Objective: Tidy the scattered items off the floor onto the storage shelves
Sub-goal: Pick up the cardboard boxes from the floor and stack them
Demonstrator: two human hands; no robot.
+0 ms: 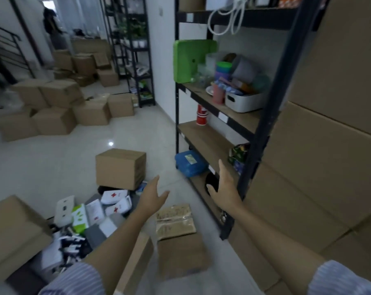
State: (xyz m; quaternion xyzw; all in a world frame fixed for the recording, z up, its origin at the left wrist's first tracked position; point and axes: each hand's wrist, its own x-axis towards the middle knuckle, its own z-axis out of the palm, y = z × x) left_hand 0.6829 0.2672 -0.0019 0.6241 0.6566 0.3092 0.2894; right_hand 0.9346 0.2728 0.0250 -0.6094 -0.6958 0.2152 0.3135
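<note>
Storage area seen from the head camera. A black-framed shelving unit (214,141) with wooden boards stands at right; its upper visible board carries a white handled bin (243,102) filled with small coloured items too blurred to identify, a pink cup (219,93) just in front of it, a stack of coloured cups (223,70) behind, and a green plastic lid (191,59) standing on edge at the left end. One red paper cup stack (202,114) stands on the board below; a blue lidded box (190,162) and a green printed packet (237,153) sit lower still. The scattered items (91,213) lie heaped on the pale tiled floor (52,162) at lower left: two white first-aid pouches (116,201) bearing red crosses, one green-and-white pack (80,218) and several white cartons, beside a closed cardboard box (120,168). A second, taped cardboard box (177,235) stands between the forearms. The left hand (153,195) is extended over the floor, fingers straight and spread, holding nothing. The right hand (224,186) reaches toward the low shelf, fingers straight, empty, in front of a black round object (211,183); contact cannot be judged. Both sleeves (74,279) are striped. Stacked brown cartons (329,145) fill the right edge.
</note>
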